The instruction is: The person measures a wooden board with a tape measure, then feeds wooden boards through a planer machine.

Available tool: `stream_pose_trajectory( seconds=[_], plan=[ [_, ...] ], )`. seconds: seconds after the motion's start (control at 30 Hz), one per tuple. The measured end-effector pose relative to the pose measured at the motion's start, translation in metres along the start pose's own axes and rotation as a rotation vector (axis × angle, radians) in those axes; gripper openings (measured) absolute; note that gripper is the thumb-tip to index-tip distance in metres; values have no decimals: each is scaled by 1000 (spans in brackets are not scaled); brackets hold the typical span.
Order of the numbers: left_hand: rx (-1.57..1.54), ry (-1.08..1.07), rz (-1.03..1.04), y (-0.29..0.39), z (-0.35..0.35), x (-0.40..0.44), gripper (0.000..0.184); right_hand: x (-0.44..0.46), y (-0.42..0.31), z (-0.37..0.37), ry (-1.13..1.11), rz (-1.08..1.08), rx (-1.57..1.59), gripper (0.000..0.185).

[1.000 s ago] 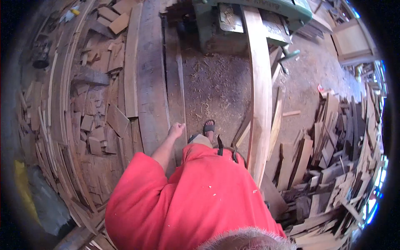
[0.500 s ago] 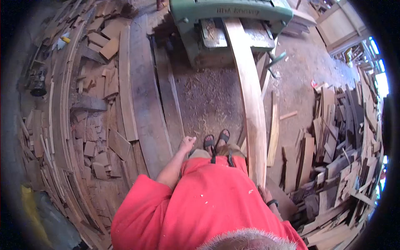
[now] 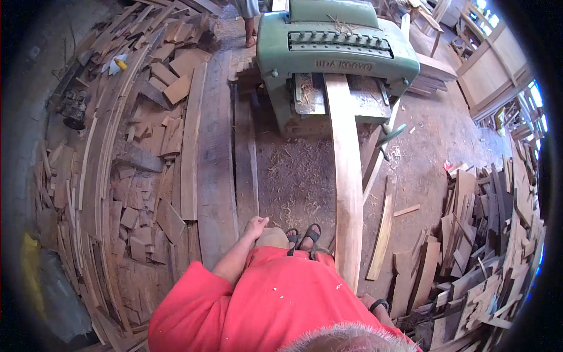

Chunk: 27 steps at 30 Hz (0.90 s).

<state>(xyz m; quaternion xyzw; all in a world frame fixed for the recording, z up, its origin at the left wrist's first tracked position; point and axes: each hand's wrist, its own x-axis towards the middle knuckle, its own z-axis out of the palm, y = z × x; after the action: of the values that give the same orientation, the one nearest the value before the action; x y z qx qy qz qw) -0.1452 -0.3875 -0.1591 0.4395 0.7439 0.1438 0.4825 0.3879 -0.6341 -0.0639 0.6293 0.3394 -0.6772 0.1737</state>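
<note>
A long pale wooden plank (image 3: 347,182) runs from under the green planer (image 3: 340,61) back toward my body. At its near end, low on the right, is my right hand (image 3: 369,301), with a dark band at the wrist. Its fingers look closed on the plank's end and edge, though shirt and plank partly hide them. My left hand (image 3: 256,226) hangs in front of my left hip, fingers curled together, with nothing visible in them. The planer's metal bed (image 3: 309,104) carries some shavings.
Long boards (image 3: 214,152) lie along the left, beside scrap wood (image 3: 141,217). More offcuts (image 3: 469,234) are heaped on the right. A green handwheel (image 3: 392,136) sticks out from the planer. Another person's leg (image 3: 250,32) shows behind it. Shavings cover the floor (image 3: 293,170).
The view has tilted up, so more of the planer's top and another person's leg show. My right hand stays by the plank's near end. My left hand remains curled.
</note>
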Motion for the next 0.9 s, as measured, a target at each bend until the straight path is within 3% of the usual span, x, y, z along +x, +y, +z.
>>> stream_pose_trajectory(
  seconds=[0.17,0.33,0.4,0.53,0.57,0.6,0.67,0.7,0.73,0.77,0.8,0.87,0.9],
  plan=[
    [-50,40,-71,21,-4,-22,42,21,-8,-30,-91,-68,-206,82],
    [55,14,-62,13,-16,-11,44,-8,-62,-52,-158,-123,-281,77],
    [37,43,-57,-2,-20,4,44,15,-54,-64,-52,-128,-475,69],
    [-150,111,-101,-25,-37,31,44,9,-96,-94,-2,-238,-296,49],
    [-166,111,-119,-31,-45,36,44,22,-98,-115,-14,-497,-651,34],
    [-139,132,-122,-36,-54,45,44,-15,-177,-115,94,-9,-385,29],
    [-127,152,-138,-43,-73,62,45,41,-146,-148,282,-176,91,45],
    [-235,141,-180,-51,-80,72,42,-5,-235,-147,473,-57,54,50],
    [-339,129,-222,-60,-89,80,40,19,-230,-169,608,-180,31,51],
    [-334,161,-244,-88,-86,101,40,20,-256,-180,854,-330,-212,48],
    [-340,163,-248,-88,-99,105,40,32,-280,-195,1020,-314,-256,40],
    [-429,193,-212,-75,-128,110,41,13,-371,-196,1113,-454,-161,33],
    [-437,195,-214,-74,-138,111,41,15,-406,-196,1047,-624,-14,30]
  ],
)
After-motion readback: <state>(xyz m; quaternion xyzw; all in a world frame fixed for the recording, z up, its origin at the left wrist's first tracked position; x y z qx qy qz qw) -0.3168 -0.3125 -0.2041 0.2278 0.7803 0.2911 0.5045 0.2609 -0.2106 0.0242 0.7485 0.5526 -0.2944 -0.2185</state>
